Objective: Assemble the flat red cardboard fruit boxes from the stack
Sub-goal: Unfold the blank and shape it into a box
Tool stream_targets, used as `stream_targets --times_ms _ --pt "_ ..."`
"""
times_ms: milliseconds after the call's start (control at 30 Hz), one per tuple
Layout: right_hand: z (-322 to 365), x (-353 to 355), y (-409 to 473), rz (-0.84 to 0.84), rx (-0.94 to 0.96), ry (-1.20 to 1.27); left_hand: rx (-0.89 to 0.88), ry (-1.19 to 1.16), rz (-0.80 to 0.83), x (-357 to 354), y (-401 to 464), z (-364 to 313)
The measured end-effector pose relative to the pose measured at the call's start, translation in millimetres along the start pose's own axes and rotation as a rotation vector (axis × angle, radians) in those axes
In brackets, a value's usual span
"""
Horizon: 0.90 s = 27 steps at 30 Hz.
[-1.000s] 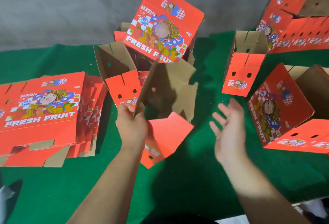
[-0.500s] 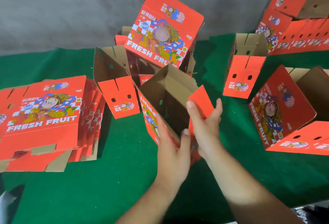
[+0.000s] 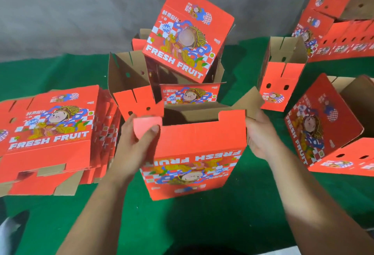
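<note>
A red "FRESH FRUIT" cardboard box [image 3: 194, 153] stands opened up in front of me, its print upside down and its brown inside showing at the top. My left hand [image 3: 134, 143] grips a small red flap at the box's left top corner, thumb over it. My right hand [image 3: 261, 135] holds the box's right side just under a brown flap. The stack of flat red boxes [image 3: 50, 133] lies to the left on the green table [image 3: 182, 220].
Several opened boxes crowd the back middle, one red box [image 3: 188, 34] tilted on top of them. Another open box [image 3: 281, 72] stands at the right, a larger one [image 3: 327, 125] lies on its side beyond it, and more boxes [image 3: 340, 25] pile up far right.
The box has been turned and opened into a square shape facing me. My hands moved apart, left hand to the left flap and right hand to the right side.
</note>
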State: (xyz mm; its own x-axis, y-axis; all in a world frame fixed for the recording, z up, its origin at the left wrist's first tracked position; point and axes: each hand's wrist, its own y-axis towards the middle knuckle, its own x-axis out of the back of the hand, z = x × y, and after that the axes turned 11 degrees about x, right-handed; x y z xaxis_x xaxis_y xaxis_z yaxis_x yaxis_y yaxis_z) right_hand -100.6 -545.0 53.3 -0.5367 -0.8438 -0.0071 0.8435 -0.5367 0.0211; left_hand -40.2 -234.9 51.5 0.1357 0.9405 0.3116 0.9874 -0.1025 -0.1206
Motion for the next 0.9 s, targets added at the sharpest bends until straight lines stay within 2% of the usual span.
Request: stream_targets --times_ms 100,200,300,367,400,533,700,800,900 --pt "-5 -11 2 -0.196 0.038 0.004 -0.078 0.119 0.047 7 -13 -1" --pt "-12 -23 -4 -0.329 0.113 -0.048 -0.091 0.129 0.095 22 -18 -6" --pt "-15 -25 -9 -0.417 0.161 -0.025 -0.057 0.374 0.177 42 -16 -9" --pt "-12 -24 -9 -0.416 0.192 -0.027 -0.043 0.511 0.236 51 -13 -14" --pt "-9 -25 -9 -0.413 0.202 -0.031 -0.047 0.505 0.273 52 -13 -18" --pt "-4 -30 -11 -0.497 0.253 -0.062 -0.036 0.235 0.423 53 -21 -29" --pt "-6 -30 -21 -0.627 0.253 -0.168 -0.051 0.529 0.555 78 -6 -39" --pt "-6 -28 -22 -0.586 0.289 -0.288 -0.037 0.504 0.533 80 1 -44" --pt "-3 -27 -20 -0.491 0.359 -0.408 -0.006 0.47 0.432 74 6 -38"
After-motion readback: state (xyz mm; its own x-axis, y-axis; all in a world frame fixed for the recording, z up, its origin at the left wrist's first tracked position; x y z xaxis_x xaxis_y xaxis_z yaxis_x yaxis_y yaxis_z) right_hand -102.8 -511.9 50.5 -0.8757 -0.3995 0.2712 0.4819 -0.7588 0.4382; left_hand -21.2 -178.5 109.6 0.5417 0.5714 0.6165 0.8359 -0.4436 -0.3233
